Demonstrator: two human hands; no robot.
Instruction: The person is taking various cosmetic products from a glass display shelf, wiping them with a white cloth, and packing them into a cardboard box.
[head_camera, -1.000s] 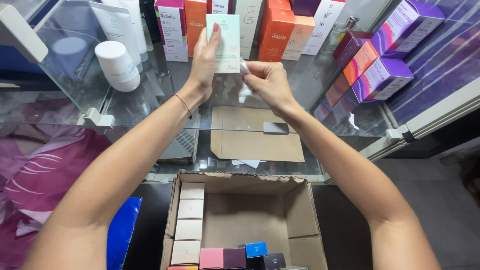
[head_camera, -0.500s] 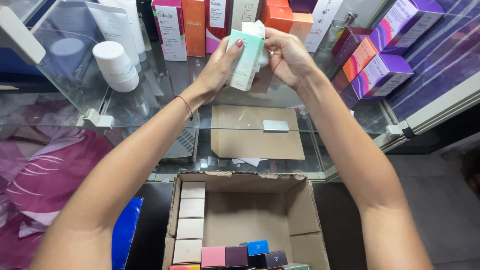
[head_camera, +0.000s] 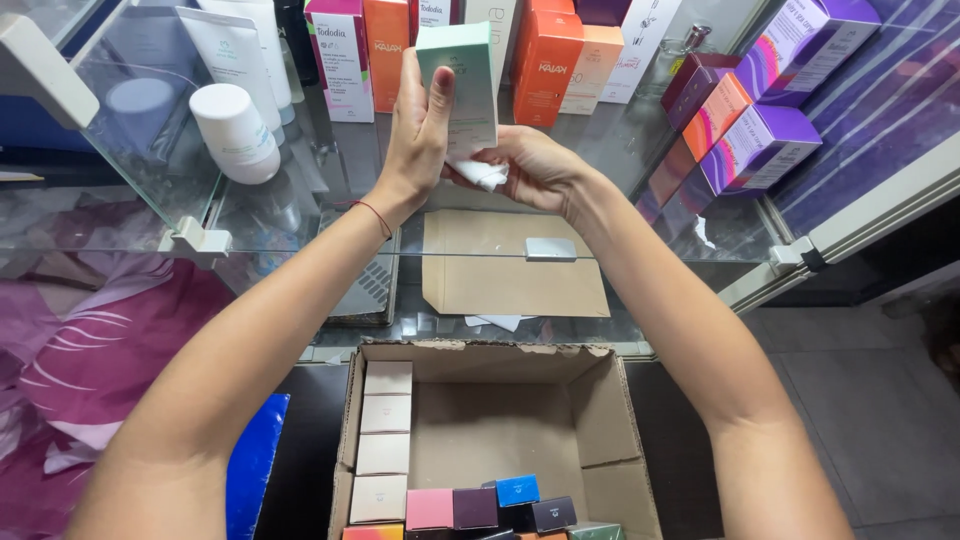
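The head view looks down on an open cardboard box (head_camera: 500, 440) on the floor below a glass shelf (head_camera: 300, 215). Inside it, a column of pale beige cartons (head_camera: 383, 440) lines the left wall, and a row of small cartons in pink, dark purple, blue and black (head_camera: 490, 505) lies along the near edge; the middle of its brown bottom is bare.

Above, the mint-green carton (head_camera: 462, 80) stands upright over the shelf, held between both hands. The left hand (head_camera: 420, 135) wraps its left side, thumb pressed along the front face. The right hand (head_camera: 525, 168) cups under its lower end, fingers curled around a white piece (head_camera: 480, 175) at the bottom; whether that is a flap or a separate thing cannot be told.

The carton is smooth matt card, tall and rectangular. Behind it on the shelf stand glossy orange cartons (head_camera: 545, 65), a pink-and-white carton (head_camera: 340, 60), purple cartons (head_camera: 755, 150) at the right and a white round-topped bottle (head_camera: 235, 130) at the left. A flat brown envelope (head_camera: 510, 275) lies beneath the glass.
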